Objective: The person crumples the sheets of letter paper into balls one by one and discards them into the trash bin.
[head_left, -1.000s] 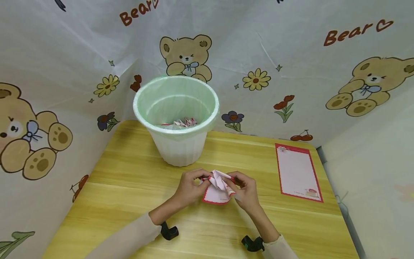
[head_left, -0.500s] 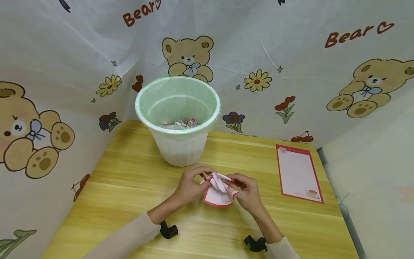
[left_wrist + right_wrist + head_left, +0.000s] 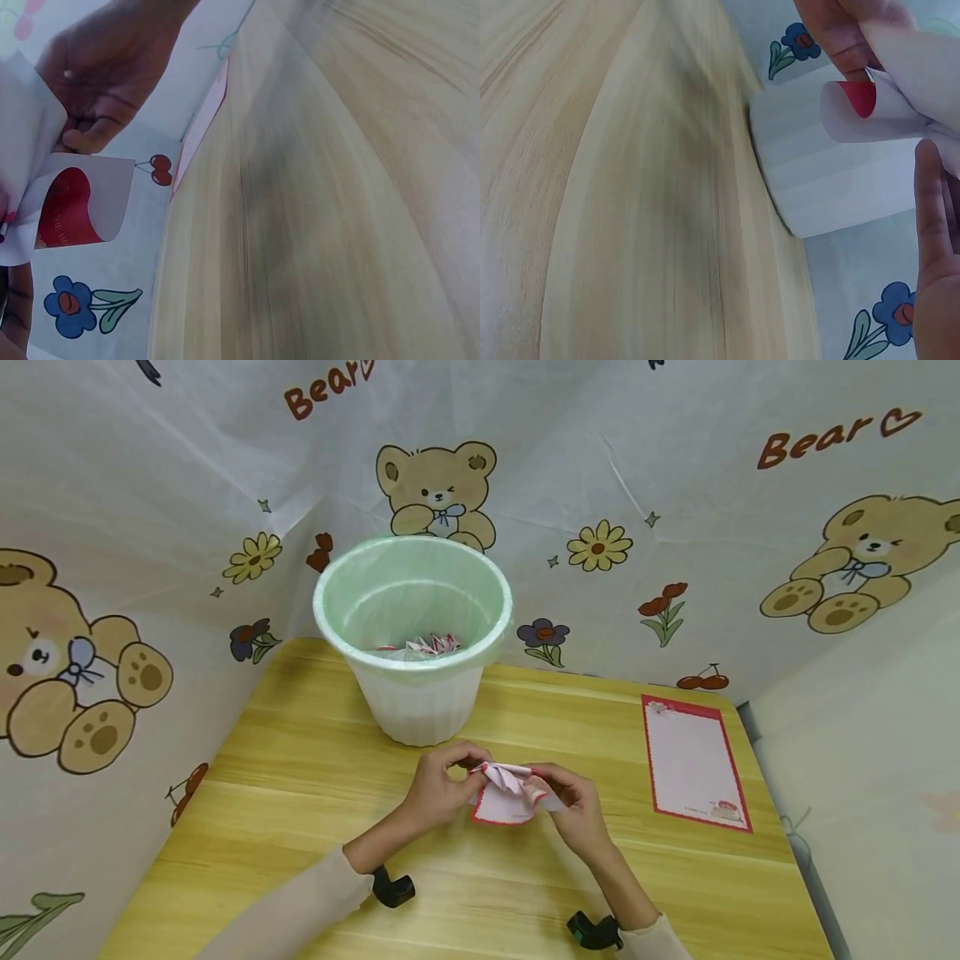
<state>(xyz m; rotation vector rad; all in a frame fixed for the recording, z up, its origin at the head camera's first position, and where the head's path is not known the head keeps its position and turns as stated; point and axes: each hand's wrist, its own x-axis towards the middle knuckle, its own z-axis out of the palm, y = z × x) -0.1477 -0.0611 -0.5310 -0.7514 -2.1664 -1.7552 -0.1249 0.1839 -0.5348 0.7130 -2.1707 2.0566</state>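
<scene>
Between the two hands is a crumpled sheet of paper [image 3: 504, 806], pale pink with a red border, held above the table. My left hand [image 3: 442, 789] pinches its left side between thumb and fingers. On the other side my right hand [image 3: 577, 806] grips the right edge, its fingers partly behind the sheet. The left wrist view shows the paper [image 3: 112, 191] curling over, with a red printed patch on its inner face. In the right wrist view the same paper [image 3: 877, 112] bends into a loop between both hands.
A white bin [image 3: 423, 702] with a pale green liner stands behind the hands, crumpled papers [image 3: 435, 645] inside it. One flat red-bordered sheet [image 3: 697, 768] lies at the right of the wooden table [image 3: 300, 777]. A bear-print cloth [image 3: 540, 460] hangs behind.
The paper's folds have shifted between the hands, and its right part now turns over more. Its lower edge sits slightly higher. The bin and the flat sheet have stayed put.
</scene>
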